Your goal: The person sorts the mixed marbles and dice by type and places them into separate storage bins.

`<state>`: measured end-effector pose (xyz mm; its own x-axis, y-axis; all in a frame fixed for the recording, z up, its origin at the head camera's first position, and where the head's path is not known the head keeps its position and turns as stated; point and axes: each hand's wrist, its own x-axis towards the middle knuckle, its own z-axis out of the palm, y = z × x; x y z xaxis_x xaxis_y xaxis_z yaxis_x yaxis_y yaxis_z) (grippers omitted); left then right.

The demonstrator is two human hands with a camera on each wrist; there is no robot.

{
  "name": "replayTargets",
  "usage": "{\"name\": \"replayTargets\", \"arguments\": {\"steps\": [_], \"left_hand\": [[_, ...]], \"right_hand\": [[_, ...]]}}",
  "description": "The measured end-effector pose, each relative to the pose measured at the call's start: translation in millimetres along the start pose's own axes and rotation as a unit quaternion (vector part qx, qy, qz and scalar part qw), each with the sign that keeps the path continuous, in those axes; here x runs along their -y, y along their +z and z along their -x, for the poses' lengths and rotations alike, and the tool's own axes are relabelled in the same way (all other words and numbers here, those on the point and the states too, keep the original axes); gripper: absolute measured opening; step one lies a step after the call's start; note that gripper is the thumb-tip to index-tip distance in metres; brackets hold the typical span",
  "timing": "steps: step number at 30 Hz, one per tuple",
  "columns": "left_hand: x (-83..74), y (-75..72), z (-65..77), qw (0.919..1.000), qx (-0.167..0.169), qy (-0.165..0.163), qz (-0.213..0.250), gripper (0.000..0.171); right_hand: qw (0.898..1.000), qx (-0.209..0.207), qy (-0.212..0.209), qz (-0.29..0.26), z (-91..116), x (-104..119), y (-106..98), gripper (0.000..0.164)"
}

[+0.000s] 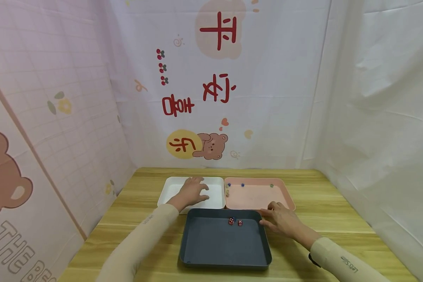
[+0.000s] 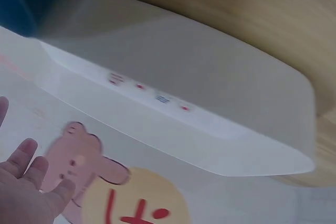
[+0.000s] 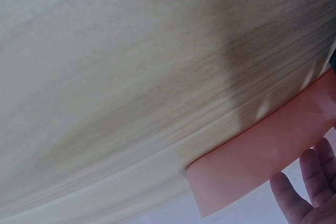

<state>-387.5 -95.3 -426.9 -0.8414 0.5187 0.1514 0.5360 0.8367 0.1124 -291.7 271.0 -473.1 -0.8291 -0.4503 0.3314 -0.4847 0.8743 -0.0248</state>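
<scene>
My left hand (image 1: pixel 193 192) is over the white tray (image 1: pixel 165 194), fingers spread, with nothing seen in its grasp. In the left wrist view, small blurred red and blue pieces (image 2: pixel 163 99) lie inside that tray. My right hand (image 1: pixel 283 219) hovers at the near right corner of the pink tray (image 1: pixel 288 196), beside the dark tray (image 1: pixel 225 246). Its fingers are loosely bent and appear to hold nothing; whether they touch a rim I cannot tell. Red dice (image 1: pixel 231 221) with white dots lie near the dark tray's far side, a blue piece (image 1: pixel 234 219) against them.
Blue pieces (image 1: pixel 242 185), a green piece (image 1: pixel 272 185) and yellowish pieces (image 1: pixel 227 193) lie in the pink tray. A tiny dark piece (image 1: pixel 188 262) sits in the dark tray's near left corner. Printed cloth (image 1: pixel 267 98) walls surround the wooden table (image 1: pixel 324 211).
</scene>
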Motion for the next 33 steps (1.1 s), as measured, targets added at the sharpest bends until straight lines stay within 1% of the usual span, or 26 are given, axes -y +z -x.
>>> {"name": "replayTargets", "arguments": {"steps": [3,6,11,16,20,26,33], "left_hand": [[-10.2,0.7,-0.7,0.9996,-0.003,0.028,0.0,0.036],[-19.4,1.3,-1.1,0.9985,-0.005,0.053,-0.011,0.036],[-35.1,1.4,0.1,0.9964,0.0,0.081,-0.026,0.033],[-48.2,2.3,2.6,0.9945,0.012,0.101,-0.026,0.031],[-57.3,3.4,4.0,0.9929,0.022,0.114,-0.028,0.03],[-68.9,11.3,4.6,0.9885,0.029,0.14,-0.049,0.028],[-80.9,17.1,8.1,0.9846,0.042,0.155,-0.068,0.026]], "right_hand": [[1.0,-0.005,-0.008,-0.003,0,0,0,0.045],[1.0,-0.006,-0.017,0.0,0,-1,1,0.042],[0.999,0.001,-0.032,0.012,-1,-2,0,0.038],[0.999,0.004,-0.037,0.023,-1,-1,-1,0.036],[0.999,0.002,-0.031,0.015,-1,-1,-2,0.035],[1.0,0.006,-0.026,0.008,-2,-1,-1,0.035],[1.0,0.008,-0.03,0.007,-2,-1,-3,0.036]]}}
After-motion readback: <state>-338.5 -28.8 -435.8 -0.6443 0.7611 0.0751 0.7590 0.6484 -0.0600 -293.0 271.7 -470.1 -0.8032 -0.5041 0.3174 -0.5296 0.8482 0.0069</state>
